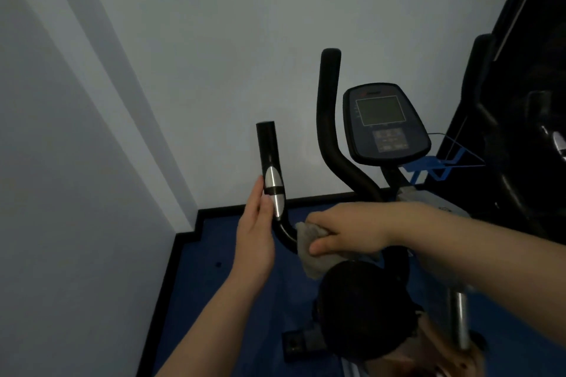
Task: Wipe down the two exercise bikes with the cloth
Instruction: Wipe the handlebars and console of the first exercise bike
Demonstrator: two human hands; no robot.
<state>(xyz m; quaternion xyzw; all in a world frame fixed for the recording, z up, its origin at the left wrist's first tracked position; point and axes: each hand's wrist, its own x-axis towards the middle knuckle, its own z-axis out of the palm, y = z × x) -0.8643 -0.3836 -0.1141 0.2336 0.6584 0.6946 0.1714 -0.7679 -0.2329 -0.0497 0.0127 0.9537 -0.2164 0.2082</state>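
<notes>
At far left a pale wall [76,162] meets a blue floor [220,254] edged with black trim.

The left hand [255,234] stands edge-on beside the left handlebar [271,174] of the bike [361,300]. Its fingers are straight and together, pointing up, and they lie flat against the left side of the bar at the silver pulse pads [273,179]; the hand is opened flat and grips nothing. This bar is glossy black, with two silver pads split by a black band. Its long axis runs nearly upright, the capped end pointing up and tilted slightly left, and at the bottom it bends right toward the bike's middle.

Just right of that bend is the cloth [312,249], grey, crumpled and limp, its loose end hanging down. The right hand [346,232] reaches in from the right, its fingers curled over the cloth and its thumb below, pressing the cloth against the lower curve of the bar.

Further right the right handlebar [329,119], matte black, rises upright, then curves down and to the right. Beside it the console [386,122] faces the camera, a dark oval panel with a grey screen above a block of buttons. The black saddle [361,309] lies below the right hand. A second, dark machine [520,101] fills the right edge, too dim to make out.
</notes>
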